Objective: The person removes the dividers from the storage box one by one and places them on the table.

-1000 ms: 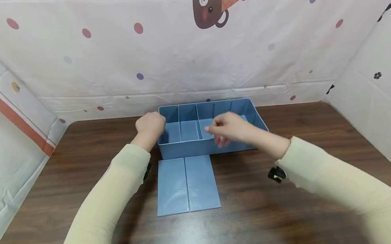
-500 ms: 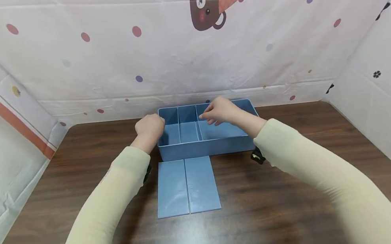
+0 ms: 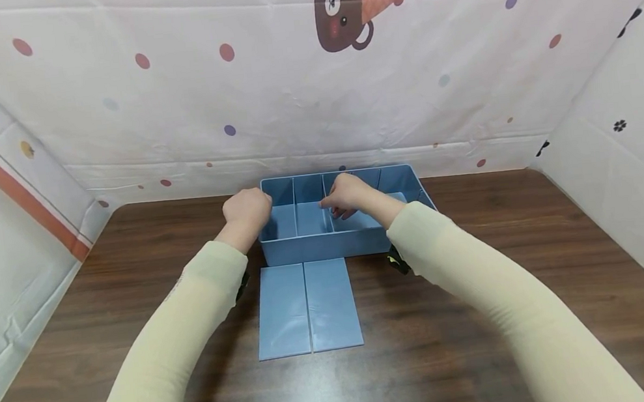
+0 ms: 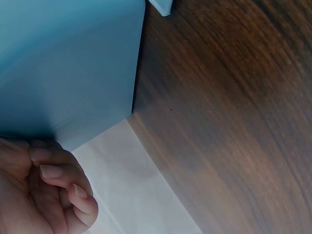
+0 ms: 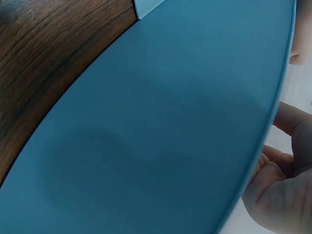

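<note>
At the left end of a blue divided box (image 3: 321, 247), my left hand (image 3: 248, 212) grips the wall near the rim. In the left wrist view the box wall (image 4: 78, 83) rises beside the left hand (image 4: 53, 192), whose fingers are curled. My right hand (image 3: 351, 194) is over the middle of the box, its bent fingers at a thin divider (image 3: 325, 191); whether they pinch it cannot be told. The right wrist view has the right hand (image 5: 287, 180) behind the box's front wall (image 5: 161, 117), which hides the fingertips.
Two flat blue panels, a left one (image 3: 282, 313) and a right one (image 3: 333, 304), lie side by side on the brown wooden table (image 3: 462, 356), in front of the box. A patterned white cloth (image 3: 287, 93) hangs behind the table and along both sides.
My right hand has moved left, from above the right-middle part of the box to the divider near the middle, lowering slightly in the last half second. The left hand stays where it was.
</note>
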Available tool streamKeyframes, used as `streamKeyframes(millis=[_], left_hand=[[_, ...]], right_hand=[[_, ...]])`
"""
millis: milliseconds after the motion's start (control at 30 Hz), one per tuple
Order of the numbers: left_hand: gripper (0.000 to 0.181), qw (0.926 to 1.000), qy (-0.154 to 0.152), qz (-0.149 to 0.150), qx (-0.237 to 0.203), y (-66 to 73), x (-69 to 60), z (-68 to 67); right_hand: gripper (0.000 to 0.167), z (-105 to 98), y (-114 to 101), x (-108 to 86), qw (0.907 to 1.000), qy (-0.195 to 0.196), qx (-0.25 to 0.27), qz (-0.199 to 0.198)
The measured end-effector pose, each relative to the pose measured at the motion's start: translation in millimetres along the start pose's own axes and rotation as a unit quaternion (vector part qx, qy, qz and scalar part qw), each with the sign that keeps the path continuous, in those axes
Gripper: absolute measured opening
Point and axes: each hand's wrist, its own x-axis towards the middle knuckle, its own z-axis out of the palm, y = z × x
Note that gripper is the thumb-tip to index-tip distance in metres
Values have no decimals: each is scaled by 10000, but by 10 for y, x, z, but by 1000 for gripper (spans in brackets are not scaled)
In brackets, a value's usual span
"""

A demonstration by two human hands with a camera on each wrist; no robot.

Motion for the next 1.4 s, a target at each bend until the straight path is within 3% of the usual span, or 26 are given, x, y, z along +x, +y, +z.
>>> streamKeyframes(millis=[200, 467, 767, 1167, 1400], left_hand=[[44, 10000, 33, -6, -29, 12, -9, -5], [41, 9998, 42, 80, 181, 17, -14, -18], [44, 10000, 46, -6, 66, 14, -8, 2], [43, 9999, 0, 5, 130, 3, 0, -6], [46, 10000, 27, -16, 45, 9, 1, -2]], right_hand=[[34, 14, -34, 15, 9999, -123, 103, -38], [28, 5, -87, -5, 10000, -6, -7, -58], [31, 21, -113, 14, 9999, 98, -139, -7], [32, -43, -196, 3, 9992, 310, -231, -40], [24, -105, -266, -1, 9978, 598, -301, 11]])
